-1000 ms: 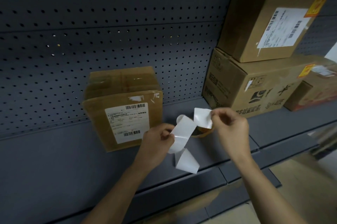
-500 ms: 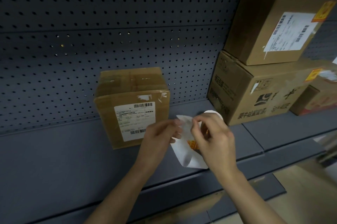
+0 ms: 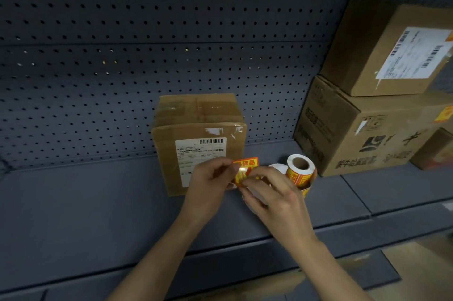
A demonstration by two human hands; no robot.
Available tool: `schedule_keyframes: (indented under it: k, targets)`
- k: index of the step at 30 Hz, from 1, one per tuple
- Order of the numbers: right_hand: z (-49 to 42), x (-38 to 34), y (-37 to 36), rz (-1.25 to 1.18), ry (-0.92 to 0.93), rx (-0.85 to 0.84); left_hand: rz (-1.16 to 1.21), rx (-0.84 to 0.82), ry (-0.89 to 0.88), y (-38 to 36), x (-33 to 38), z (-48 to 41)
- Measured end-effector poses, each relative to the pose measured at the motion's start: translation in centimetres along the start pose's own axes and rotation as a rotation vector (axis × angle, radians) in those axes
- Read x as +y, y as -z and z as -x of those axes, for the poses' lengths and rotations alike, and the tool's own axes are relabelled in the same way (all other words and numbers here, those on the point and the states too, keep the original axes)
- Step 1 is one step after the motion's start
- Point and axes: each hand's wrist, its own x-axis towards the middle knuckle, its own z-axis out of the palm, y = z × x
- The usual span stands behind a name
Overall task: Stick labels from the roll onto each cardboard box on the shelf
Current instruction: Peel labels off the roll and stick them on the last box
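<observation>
Left hand (image 3: 210, 178) pinches orange label (image 3: 246, 168) at its left edge. Right hand (image 3: 274, 196) grips roll (image 3: 300, 170), thumb on label. Both in front of small box (image 3: 196, 116) on shelf (image 3: 98, 202). Label likely light, floppy, sticky-backed: hold by edge, avoid folding.

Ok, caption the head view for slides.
Left hand and right hand pinch an orange label beside the roll, in front of the small cardboard box on the shelf.

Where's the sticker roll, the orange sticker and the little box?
sticker roll (image 3: 297, 175): head view, its orange outer side.
orange sticker (image 3: 245, 163): head view, its printed upper part.
little box (image 3: 186, 132): head view, brown front, just under the top edge.
</observation>
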Motion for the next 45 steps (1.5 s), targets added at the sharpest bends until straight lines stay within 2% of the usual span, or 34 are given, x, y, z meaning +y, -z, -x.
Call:
schedule_keyframes:
  k: [4, 7, 8, 12, 16, 21, 25, 28, 40, 45]
  targets:
    - [-0.4, 0.2, 0.2, -0.042, 0.003, -0.057, -0.063, -0.012, -0.048, 0.5, -0.5, 0.4]
    - [-0.4, 0.2, 0.3, -0.047, -0.024, -0.118, -0.069, 0.038, -0.045, 1.1, -0.6, 0.4]
    - [-0.4, 0.1, 0.2, -0.077, -0.080, -0.105, -0.079, 0.044, -0.041, 1.3, -0.6, 0.4]
    - [-1.5, 0.1, 0.4, -0.340, -0.499, -0.033, -0.108, 0.059, -0.049, 1.8, -0.2, 0.4]
    - [-2.5, 0.1, 0.4, -0.671, -0.702, -0.107, -0.136, 0.054, -0.086, 1.9, 0.6, 0.5]
    - [-3.1, 0.1, 0.5, -0.785, -0.731, -0.098, -0.258, 0.085, -0.114, 2.0, 1.2, 0.7]
    - [-3.3, -0.4, 0.5, -0.711, -0.672, -0.102, -0.653, 0.203, -0.393, 2.2, 1.3, 0.9]
    - [-3.8, -0.7, 0.3, -0.717, -0.670, -0.084, -0.786, 0.252, -0.458, 2.2, 1.8, 1.0]
    - [-5.2, 0.0, 0.0, -0.692, -0.645, -0.114, -0.963, 0.383, -0.512, 2.5, 1.7, 1.0]
    - [-5.3, 0.7, -0.2, -0.737, -0.664, -0.119, -1.059, 0.388, -0.712, 3.3, 1.3, -0.2]
